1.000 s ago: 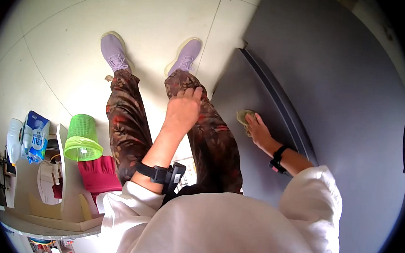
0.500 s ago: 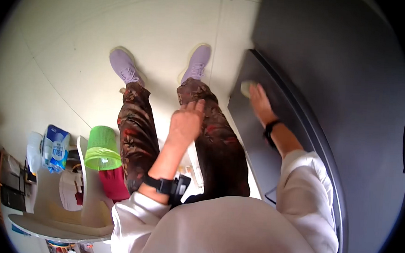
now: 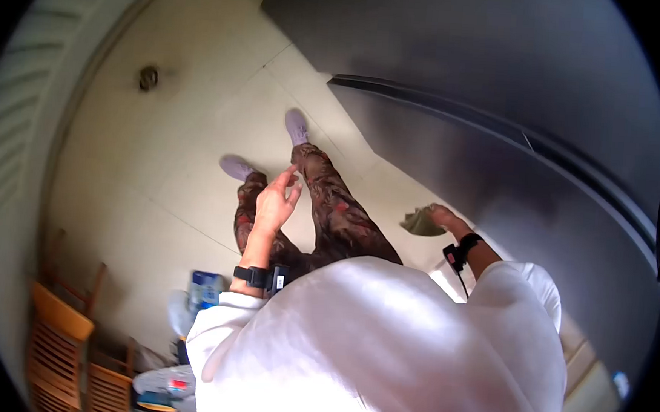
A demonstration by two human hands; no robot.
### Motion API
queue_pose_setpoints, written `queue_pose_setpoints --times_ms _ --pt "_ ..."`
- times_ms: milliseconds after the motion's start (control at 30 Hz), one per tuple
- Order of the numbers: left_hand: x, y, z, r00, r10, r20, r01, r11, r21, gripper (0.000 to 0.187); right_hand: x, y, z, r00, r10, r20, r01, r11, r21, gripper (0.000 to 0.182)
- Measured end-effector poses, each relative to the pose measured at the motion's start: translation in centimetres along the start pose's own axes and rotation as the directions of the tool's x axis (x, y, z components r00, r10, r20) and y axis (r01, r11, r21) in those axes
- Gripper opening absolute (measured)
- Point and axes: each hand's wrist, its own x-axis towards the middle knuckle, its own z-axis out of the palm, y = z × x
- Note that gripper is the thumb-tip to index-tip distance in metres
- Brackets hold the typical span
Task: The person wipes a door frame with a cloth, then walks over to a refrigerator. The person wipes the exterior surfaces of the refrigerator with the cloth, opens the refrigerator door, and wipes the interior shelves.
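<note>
A greenish cloth [image 3: 423, 221] hangs from my right hand [image 3: 446, 217], whose fingers are closed on it, at the right of the view. The hand is beside the lower part of a large dark grey cabinet-like surface [image 3: 454, 157] and appears apart from it. Over my legs is my left hand [image 3: 276, 203], with its fingers apart and nothing in it. Both wrists wear black bands with small devices.
Wooden slatted chairs [image 3: 57, 340] stand at the lower left, near a blue package [image 3: 206, 289] and plastic bags [image 3: 164, 381]. A small dark object [image 3: 148, 78] lies on the pale tiled floor [image 3: 159, 158]. A ribbed pale surface runs along the left edge.
The view has turned and shifted. My right hand has come away from the grey surface, and the cloth now hangs down. The green basket is out of view; chairs have appeared.
</note>
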Motion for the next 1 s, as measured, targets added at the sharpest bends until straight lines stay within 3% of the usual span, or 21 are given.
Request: queue_pose_setpoints --times_ms 33,100,133,167,233,300,400,467,500,600,633,700,733,767,833,900,933,967,1000 --pt "-0.1 2.2 -0.7 0.998 0.053 0.022 -0.054 0.998 0.015 0.047 -2.9 -0.6 0.7 0.998 -0.013 -0.067 0.042 0.895 0.445 0.048" --pt "0.3 6.1 -0.7 0.988 0.104 0.117 -0.11 0.993 0.049 0.051 -2.9 -0.8 2.8 0.994 -0.018 -0.106 0.097 0.585 0.805 0.049" --pt "0.6 6.9 0.0 0.977 0.142 0.161 -0.144 0.99 0.002 0.055 -4.8 -2.7 2.3 0.99 -0.114 -0.083 0.119 0.366 0.923 0.05" --pt "0.7 8.1 0.6 0.961 0.194 0.198 -0.193 0.981 -0.024 0.062 -7.8 -5.1 1.3 0.973 -0.213 -0.089 0.116 0.12 0.986 0.05" --pt "0.3 12.8 1.7 0.931 0.211 0.297 -0.196 0.977 -0.08 0.069 -9.8 -7.5 0.7 0.891 -0.399 -0.219 0.074 -0.349 0.934 0.045" --pt "0.0 15.7 3.0 0.917 0.184 0.354 -0.103 0.967 -0.235 0.079 -13.6 -10.4 -0.8 0.831 -0.518 -0.204 -0.141 -0.552 0.822 0.041" --pt "1.0 18.9 5.4 0.906 0.136 0.4 -0.031 0.966 -0.258 0.078 -12.3 -12.6 -0.9 0.696 -0.619 -0.363 -0.216 -0.663 0.717 0.035" --pt "0.4 21.3 6.2 0.808 -0.07 0.585 0.294 0.908 -0.298 0.059 -12.4 -13.0 -0.8 0.654 -0.608 -0.451 -0.233 -0.728 0.645 0.033" --pt "-0.6 21.6 7.4 0.791 -0.072 0.608 0.276 0.928 -0.25 0.059 -13.1 -12.3 -0.6 0.65 -0.6 -0.466 -0.233 -0.742 0.629 0.031" --pt "-1.0 21.4 10.9 0.944 0.013 0.328 0.115 0.923 -0.367 0.029 -12.1 -11.2 1.2 0.737 -0.486 -0.469 -0.162 -0.802 0.575 0.033" --pt "-0.8 20.9 11.8 0.937 0.019 0.349 0.103 0.939 -0.328 0.029 -10.6 -11.1 2.5 0.751 -0.394 -0.53 0.012 -0.794 0.607 0.038" --pt "1.2 20.8 10.3 0.975 0.127 0.183 -0.073 0.958 -0.277 0.028 -10.6 -12.3 2.0 0.872 -0.188 -0.452 0.249 -0.625 0.74 0.047" --pt "1.3 21.3 10.8 0.961 0.212 0.177 -0.176 0.964 -0.198 0.026 -11.7 -11.4 2.0 0.892 -0.164 -0.422 0.219 -0.659 0.72 0.056" --pt "1.9 22.0 11.2 0.954 0.216 0.208 -0.183 0.968 -0.17 0.026 -12.2 -11.0 1.6 0.896 -0.146 -0.42 0.213 -0.689 0.693 0.056" --pt "1.8 22.5 13.2 0.892 0.35 0.285 -0.418 0.879 0.229 0.045 -12.6 -10.0 2.5 0.889 -0.102 -0.447 0.189 -0.807 0.56 0.058" --pt "0.2 26.5 13.2 0.818 0.23 0.528 -0.52 0.689 0.506 0.059 -11.9 -12.6 2.0 0.916 -0.042 -0.4 0.136 -0.904 0.405 0.049" --pt "0.5 25.6 13.0 0.657 0.297 0.693 -0.675 0.641 0.365 0.066 -11.2 -13.6 2.6 0.854 -0.075 -0.514 0.046 -0.974 0.22 0.046" --pt "0.3 26.2 12.9 0.545 0.213 0.811 -0.736 0.586 0.341 0.067 -10.4 -14.5 3.0 0.772 -0.073 -0.631 -0.064 -0.997 0.038 0.043" --pt "0.6 27.5 12.3 0.463 0.235 0.855 -0.818 0.485 0.309 0.066 -9.6 -15.4 2.7 0.75 -0.038 -0.66 -0.146 -0.983 -0.11 0.036"
